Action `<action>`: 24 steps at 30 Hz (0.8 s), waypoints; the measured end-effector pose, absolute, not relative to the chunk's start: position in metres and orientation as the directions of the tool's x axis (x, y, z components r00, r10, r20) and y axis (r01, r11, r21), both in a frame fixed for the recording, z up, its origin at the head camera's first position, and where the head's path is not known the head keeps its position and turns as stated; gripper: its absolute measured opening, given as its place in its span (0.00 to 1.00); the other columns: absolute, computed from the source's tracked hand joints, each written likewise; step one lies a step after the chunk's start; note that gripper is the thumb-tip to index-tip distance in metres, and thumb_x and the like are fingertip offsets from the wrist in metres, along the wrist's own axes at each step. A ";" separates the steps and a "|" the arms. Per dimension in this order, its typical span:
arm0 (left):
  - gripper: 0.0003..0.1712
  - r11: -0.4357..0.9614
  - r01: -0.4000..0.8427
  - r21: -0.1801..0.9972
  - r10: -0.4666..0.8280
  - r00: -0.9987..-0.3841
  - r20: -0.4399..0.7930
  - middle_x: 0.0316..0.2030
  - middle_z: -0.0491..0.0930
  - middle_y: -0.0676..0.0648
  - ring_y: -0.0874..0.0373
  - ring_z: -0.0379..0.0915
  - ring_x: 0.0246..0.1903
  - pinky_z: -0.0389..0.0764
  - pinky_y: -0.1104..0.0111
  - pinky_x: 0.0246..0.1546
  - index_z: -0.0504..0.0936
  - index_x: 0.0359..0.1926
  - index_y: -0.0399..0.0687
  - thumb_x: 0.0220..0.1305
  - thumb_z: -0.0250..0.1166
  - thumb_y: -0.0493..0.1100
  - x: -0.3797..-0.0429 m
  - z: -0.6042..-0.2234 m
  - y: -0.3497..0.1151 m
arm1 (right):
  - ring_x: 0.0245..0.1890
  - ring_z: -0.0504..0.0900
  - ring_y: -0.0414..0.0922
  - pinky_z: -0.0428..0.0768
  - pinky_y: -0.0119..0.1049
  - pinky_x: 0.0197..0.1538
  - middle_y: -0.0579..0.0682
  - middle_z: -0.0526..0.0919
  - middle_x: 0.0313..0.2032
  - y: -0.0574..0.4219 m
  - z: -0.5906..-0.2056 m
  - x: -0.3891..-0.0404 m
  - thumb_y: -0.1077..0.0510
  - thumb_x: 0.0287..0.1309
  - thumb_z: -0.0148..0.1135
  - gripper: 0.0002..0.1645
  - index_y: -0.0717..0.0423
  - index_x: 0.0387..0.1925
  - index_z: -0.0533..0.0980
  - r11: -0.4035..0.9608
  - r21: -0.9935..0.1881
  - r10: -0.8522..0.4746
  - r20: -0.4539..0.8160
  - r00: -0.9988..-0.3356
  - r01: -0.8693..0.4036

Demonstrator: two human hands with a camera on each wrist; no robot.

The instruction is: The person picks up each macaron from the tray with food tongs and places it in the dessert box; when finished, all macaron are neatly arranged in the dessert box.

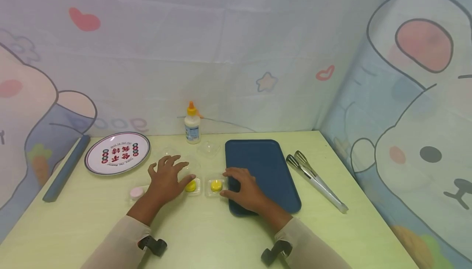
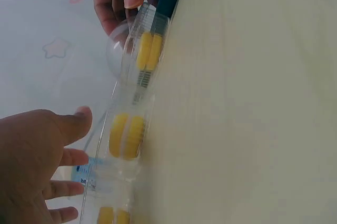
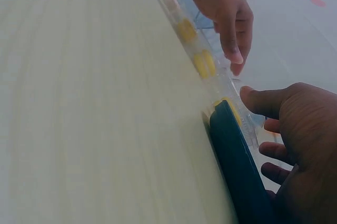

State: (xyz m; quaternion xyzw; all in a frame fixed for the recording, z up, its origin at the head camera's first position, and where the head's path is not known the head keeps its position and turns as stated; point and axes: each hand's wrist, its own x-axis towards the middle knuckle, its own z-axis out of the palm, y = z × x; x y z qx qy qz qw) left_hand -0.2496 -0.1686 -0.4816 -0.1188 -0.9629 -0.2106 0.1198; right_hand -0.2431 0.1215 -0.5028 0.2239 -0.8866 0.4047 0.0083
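Yellow macarons sit in small clear plastic boxes in a row on the table. The rightmost macaron (image 1: 216,185) lies beside the dark blue tray (image 1: 263,170); another yellow macaron (image 1: 190,186) shows by my left thumb. A pink macaron (image 1: 137,193) lies left of my left wrist. My left hand (image 1: 165,181) hovers over the row with fingers spread, holding nothing. My right hand (image 1: 247,191) is over the tray's left side, thumb and fingers apart around the right edge of the rightmost box; whether they touch it I cannot tell. Part of the row is hidden under my left hand.
Clear domed lids (image 1: 209,148) lie behind the boxes. A glue-like white bottle (image 1: 192,129) with an orange tip stands at the back. To the left are a printed plate (image 1: 118,153) and a blue-grey bar (image 1: 67,168); metal tongs (image 1: 317,181) lie on the right.
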 end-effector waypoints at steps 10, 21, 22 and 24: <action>0.35 0.908 0.177 0.379 0.099 -0.971 0.216 0.68 0.78 0.29 0.23 0.61 0.73 0.57 0.23 0.69 0.81 0.71 0.42 0.76 0.66 0.62 -0.252 -0.481 -0.177 | 0.81 0.66 0.60 0.51 0.84 0.77 0.53 0.76 0.76 0.122 -0.502 -0.242 0.49 0.65 0.79 0.33 0.51 0.68 0.80 0.568 -0.721 -0.392 0.188 -0.901 -0.398; 0.36 0.906 0.154 0.394 0.101 -0.983 0.151 0.67 0.80 0.29 0.23 0.59 0.73 0.52 0.23 0.69 0.80 0.72 0.43 0.77 0.63 0.63 -0.253 -0.482 -0.178 | 0.81 0.66 0.59 0.51 0.83 0.78 0.53 0.76 0.76 0.121 -0.502 -0.242 0.49 0.65 0.79 0.33 0.51 0.68 0.80 0.559 -0.730 -0.396 0.183 -0.900 -0.394; 0.36 0.905 0.154 0.397 0.103 -0.984 0.148 0.67 0.80 0.29 0.23 0.59 0.73 0.52 0.23 0.69 0.80 0.72 0.43 0.78 0.63 0.63 -0.254 -0.482 -0.177 | 0.81 0.66 0.59 0.51 0.83 0.78 0.53 0.76 0.76 0.122 -0.502 -0.243 0.49 0.65 0.79 0.32 0.51 0.68 0.80 0.559 -0.730 -0.394 0.184 -0.901 -0.393; 0.36 0.902 0.156 0.402 0.106 -0.984 0.143 0.68 0.81 0.30 0.23 0.58 0.73 0.49 0.23 0.69 0.80 0.72 0.42 0.78 0.63 0.63 -0.254 -0.482 -0.177 | 0.81 0.66 0.59 0.51 0.83 0.78 0.53 0.77 0.75 0.122 -0.502 -0.243 0.49 0.65 0.79 0.32 0.51 0.68 0.81 0.557 -0.730 -0.393 0.188 -0.900 -0.396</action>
